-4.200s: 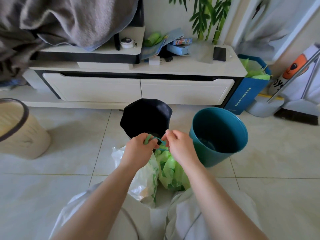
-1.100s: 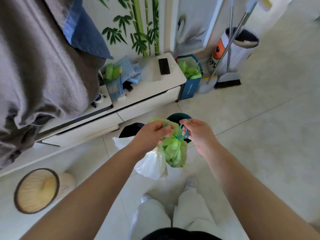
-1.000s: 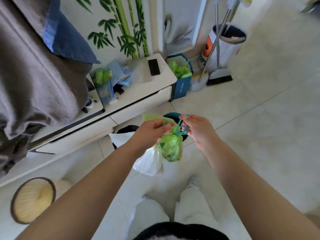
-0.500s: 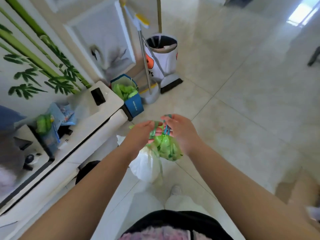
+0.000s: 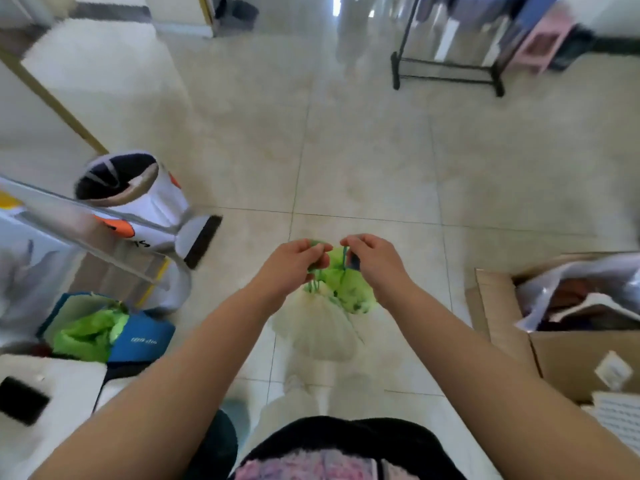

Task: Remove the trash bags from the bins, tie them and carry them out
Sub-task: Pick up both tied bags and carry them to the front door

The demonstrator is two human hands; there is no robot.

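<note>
Bags (image 5: 320, 332) hang vertical, necks up; left hand (image 5: 291, 268), right hand (image 5: 377, 265) pinching.

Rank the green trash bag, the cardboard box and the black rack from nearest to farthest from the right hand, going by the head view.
1. green trash bag: hangs just below the right hand, held in its grip.
2. cardboard box: on the floor, off to the right.
3. black rack: far ahead across the floor, upper right.

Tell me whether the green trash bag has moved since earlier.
Yes. The green trash bag, pinched by the left hand and right hand, was left of the blue paper bag; now it hangs to its right, carried past it.
</note>
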